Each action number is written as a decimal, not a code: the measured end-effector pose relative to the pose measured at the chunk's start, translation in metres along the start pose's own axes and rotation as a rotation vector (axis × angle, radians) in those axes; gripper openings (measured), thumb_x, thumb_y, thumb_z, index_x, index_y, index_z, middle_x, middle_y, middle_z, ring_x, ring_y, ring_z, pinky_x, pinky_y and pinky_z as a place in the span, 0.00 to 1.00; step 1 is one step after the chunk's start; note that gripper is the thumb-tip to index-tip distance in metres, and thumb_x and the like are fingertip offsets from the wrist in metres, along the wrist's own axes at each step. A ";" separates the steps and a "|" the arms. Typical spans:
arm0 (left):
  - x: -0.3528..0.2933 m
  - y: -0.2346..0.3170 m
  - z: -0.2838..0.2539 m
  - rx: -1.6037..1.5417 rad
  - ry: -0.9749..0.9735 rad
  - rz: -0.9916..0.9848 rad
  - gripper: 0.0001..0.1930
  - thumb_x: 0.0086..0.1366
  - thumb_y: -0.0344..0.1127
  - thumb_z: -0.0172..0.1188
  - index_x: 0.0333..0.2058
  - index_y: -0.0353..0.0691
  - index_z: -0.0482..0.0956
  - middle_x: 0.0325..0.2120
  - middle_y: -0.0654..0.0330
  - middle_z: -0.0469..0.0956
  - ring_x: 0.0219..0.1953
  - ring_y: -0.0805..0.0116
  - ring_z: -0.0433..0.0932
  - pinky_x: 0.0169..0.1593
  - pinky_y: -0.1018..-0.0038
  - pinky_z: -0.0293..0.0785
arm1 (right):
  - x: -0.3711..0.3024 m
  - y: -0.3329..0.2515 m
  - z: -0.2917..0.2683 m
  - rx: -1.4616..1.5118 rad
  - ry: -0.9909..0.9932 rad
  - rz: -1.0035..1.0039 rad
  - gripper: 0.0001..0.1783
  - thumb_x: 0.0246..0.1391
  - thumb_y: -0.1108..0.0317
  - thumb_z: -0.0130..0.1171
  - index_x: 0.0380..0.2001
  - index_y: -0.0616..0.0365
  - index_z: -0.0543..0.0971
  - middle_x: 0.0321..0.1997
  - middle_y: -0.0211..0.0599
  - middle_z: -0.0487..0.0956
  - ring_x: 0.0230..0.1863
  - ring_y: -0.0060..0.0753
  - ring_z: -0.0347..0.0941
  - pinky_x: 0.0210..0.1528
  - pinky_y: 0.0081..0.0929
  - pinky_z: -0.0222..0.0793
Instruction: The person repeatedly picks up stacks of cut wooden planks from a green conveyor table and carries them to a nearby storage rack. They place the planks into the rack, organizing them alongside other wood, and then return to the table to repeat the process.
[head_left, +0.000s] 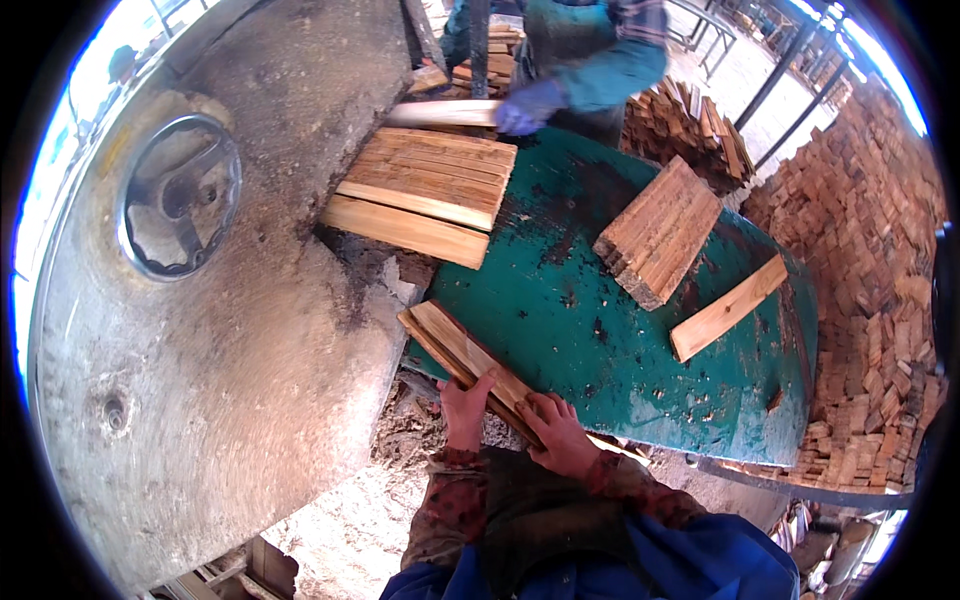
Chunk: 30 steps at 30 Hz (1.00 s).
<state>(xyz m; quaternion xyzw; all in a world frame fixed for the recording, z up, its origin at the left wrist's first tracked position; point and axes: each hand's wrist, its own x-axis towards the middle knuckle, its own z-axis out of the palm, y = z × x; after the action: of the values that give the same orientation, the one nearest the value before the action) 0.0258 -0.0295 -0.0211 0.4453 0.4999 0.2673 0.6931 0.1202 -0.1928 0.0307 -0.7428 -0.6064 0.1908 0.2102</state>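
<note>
Both my hands are on a small bundle of narrow wooden boards (468, 352) at the near edge of the green table (560, 355). My left hand (464, 412) grips the bundle's near side, its thumb against the wood. Further right, my right hand (562, 434) wraps its fingers over the near end of the boards. The boards slant away to the far left, toward the large worn machine panel. How many boards are in the bundle I cannot tell.
Across the table, a co-worker's gloved hand (530, 107) holds a blurred board (445, 113). A row of boards (425, 178) lies by the machine panel (290, 330) with its handwheel (180, 195). A board stack (660, 232), a single board (728, 308) and a tall wood pile (850, 260) are rightward.
</note>
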 end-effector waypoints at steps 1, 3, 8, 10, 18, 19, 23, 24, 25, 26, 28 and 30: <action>-0.002 0.005 0.000 -0.046 0.018 0.000 0.20 0.52 0.36 0.70 0.38 0.26 0.78 0.35 0.56 0.80 0.36 0.70 0.77 0.41 0.74 0.73 | 0.003 -0.003 -0.004 0.022 -0.005 -0.012 0.42 0.38 0.63 0.67 0.60 0.59 0.64 0.61 0.48 0.61 0.60 0.58 0.58 0.58 0.51 0.58; 0.006 0.002 -0.010 -0.002 0.004 0.039 0.19 0.51 0.35 0.69 0.38 0.26 0.79 0.34 0.57 0.80 0.35 0.71 0.77 0.40 0.73 0.73 | 0.017 0.007 -0.005 0.117 -0.034 -0.030 0.39 0.41 0.62 0.67 0.58 0.60 0.66 0.59 0.47 0.64 0.58 0.56 0.61 0.57 0.49 0.60; 0.028 0.010 -0.024 0.064 -0.010 0.028 0.18 0.51 0.33 0.68 0.38 0.26 0.79 0.34 0.58 0.80 0.33 0.72 0.77 0.37 0.73 0.74 | 0.079 0.009 -0.020 0.146 0.054 -0.066 0.32 0.46 0.62 0.65 0.54 0.61 0.70 0.53 0.49 0.69 0.54 0.55 0.65 0.55 0.43 0.64; 0.046 -0.009 -0.033 -0.027 -0.037 -0.025 0.18 0.52 0.33 0.68 0.38 0.26 0.79 0.34 0.57 0.80 0.33 0.72 0.77 0.37 0.73 0.74 | 0.115 -0.002 -0.026 0.128 0.100 -0.113 0.31 0.46 0.64 0.64 0.54 0.61 0.70 0.51 0.51 0.70 0.51 0.56 0.67 0.54 0.41 0.66; 0.035 -0.008 -0.018 -0.264 0.044 0.067 0.17 0.52 0.31 0.70 0.39 0.29 0.79 0.34 0.60 0.80 0.35 0.73 0.77 0.40 0.75 0.74 | 0.286 0.035 -0.009 -0.227 0.331 -0.176 0.37 0.40 0.63 0.68 0.56 0.58 0.69 0.55 0.49 0.67 0.58 0.54 0.61 0.58 0.43 0.63; 0.035 -0.008 -0.017 -0.267 0.065 0.167 0.18 0.52 0.32 0.70 0.39 0.29 0.79 0.34 0.61 0.80 0.34 0.74 0.77 0.40 0.75 0.74 | 0.300 0.038 -0.002 -0.273 0.316 -0.138 0.36 0.40 0.63 0.67 0.56 0.57 0.69 0.55 0.49 0.67 0.59 0.54 0.61 0.58 0.43 0.63; 0.033 -0.004 -0.013 -0.305 0.093 0.210 0.17 0.52 0.34 0.71 0.37 0.29 0.79 0.32 0.61 0.81 0.33 0.75 0.77 0.38 0.75 0.74 | 0.324 0.057 0.003 -0.404 0.219 -0.055 0.32 0.42 0.65 0.63 0.55 0.53 0.70 0.53 0.47 0.68 0.60 0.53 0.60 0.57 0.44 0.63; 0.035 -0.005 -0.013 -0.298 0.095 0.216 0.17 0.52 0.34 0.70 0.36 0.29 0.79 0.31 0.61 0.81 0.33 0.75 0.77 0.38 0.75 0.74 | 0.325 0.063 0.002 -0.420 0.185 -0.056 0.30 0.43 0.66 0.62 0.54 0.53 0.71 0.52 0.47 0.68 0.60 0.53 0.60 0.56 0.44 0.63; 0.034 -0.008 -0.015 -0.291 0.107 0.209 0.16 0.53 0.35 0.70 0.36 0.29 0.79 0.31 0.60 0.81 0.32 0.75 0.77 0.37 0.75 0.74 | 0.322 0.060 -0.003 -0.390 0.175 -0.102 0.27 0.45 0.68 0.57 0.53 0.54 0.71 0.48 0.47 0.70 0.55 0.53 0.66 0.53 0.45 0.66; 0.033 -0.011 -0.016 -0.284 0.116 0.203 0.16 0.53 0.35 0.70 0.36 0.28 0.79 0.30 0.60 0.81 0.32 0.75 0.77 0.37 0.75 0.74 | 0.314 0.058 -0.007 -0.314 0.126 -0.040 0.26 0.45 0.69 0.57 0.52 0.55 0.71 0.47 0.48 0.71 0.53 0.53 0.68 0.52 0.45 0.67; 0.033 -0.010 -0.015 -0.248 0.110 0.179 0.17 0.53 0.35 0.70 0.36 0.28 0.79 0.30 0.60 0.81 0.32 0.75 0.77 0.36 0.75 0.74 | 0.289 0.064 -0.022 -0.178 0.043 0.097 0.24 0.45 0.69 0.56 0.50 0.57 0.72 0.45 0.50 0.73 0.49 0.53 0.72 0.48 0.46 0.68; 0.032 -0.006 -0.010 -0.211 0.102 0.172 0.17 0.53 0.35 0.70 0.36 0.28 0.79 0.30 0.60 0.81 0.31 0.75 0.77 0.36 0.75 0.74 | 0.247 0.093 -0.035 -0.081 0.077 0.007 0.25 0.45 0.70 0.55 0.50 0.59 0.72 0.42 0.53 0.77 0.44 0.55 0.75 0.44 0.42 0.71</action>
<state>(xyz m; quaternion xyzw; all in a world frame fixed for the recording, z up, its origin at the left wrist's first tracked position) 0.0273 -0.0024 -0.0418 0.3968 0.4635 0.3990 0.6845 0.2628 0.0299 0.0024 -0.7597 -0.6024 0.1382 0.2022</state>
